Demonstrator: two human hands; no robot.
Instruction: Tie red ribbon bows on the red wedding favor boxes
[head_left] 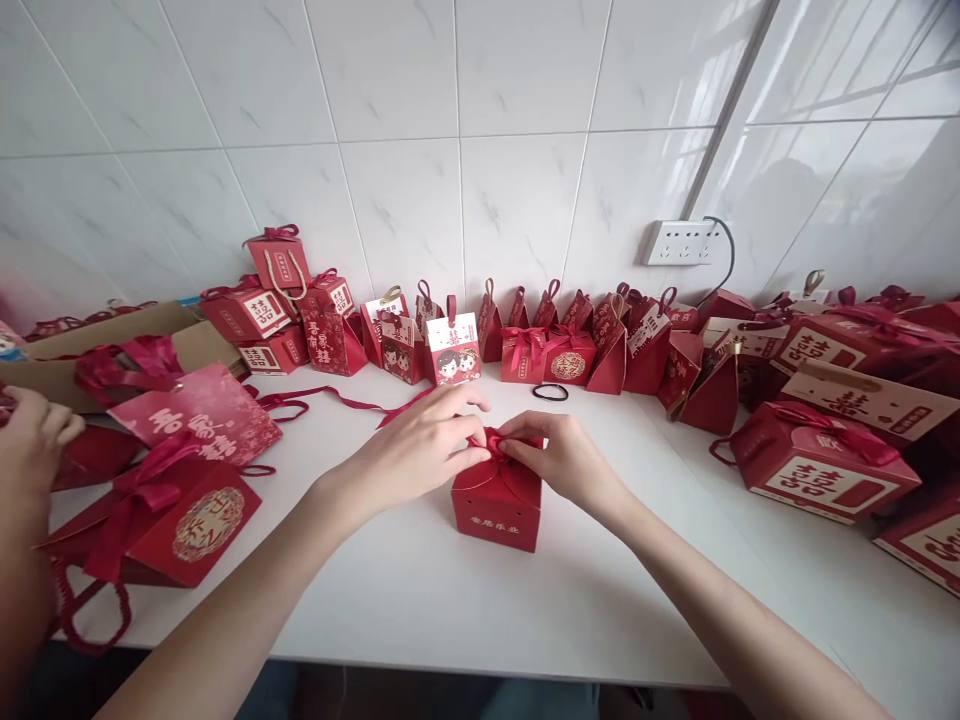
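A small red gift box (496, 515) with pale lettering on its front stands upright on the white table (570, 610) in front of me. On its top is a red ribbon (493, 442), gathered at the middle of the lid. My left hand (424, 440) pinches this ribbon from the left, thumb and index finger together. From the right, my right hand (559, 450) grips the ribbon between thumb and fingertips. The fingers partly hide the ribbon, so the shape of its knot cannot be made out.
Red gift boxes (547, 355) line the tiled wall, with a stack at left and more at right (825, 460). A loose ribbon (341, 397) and black hair tie (550, 392) lie behind my box. Another person's hand (34, 430) is at far left, near a bow-tied box (161, 530).
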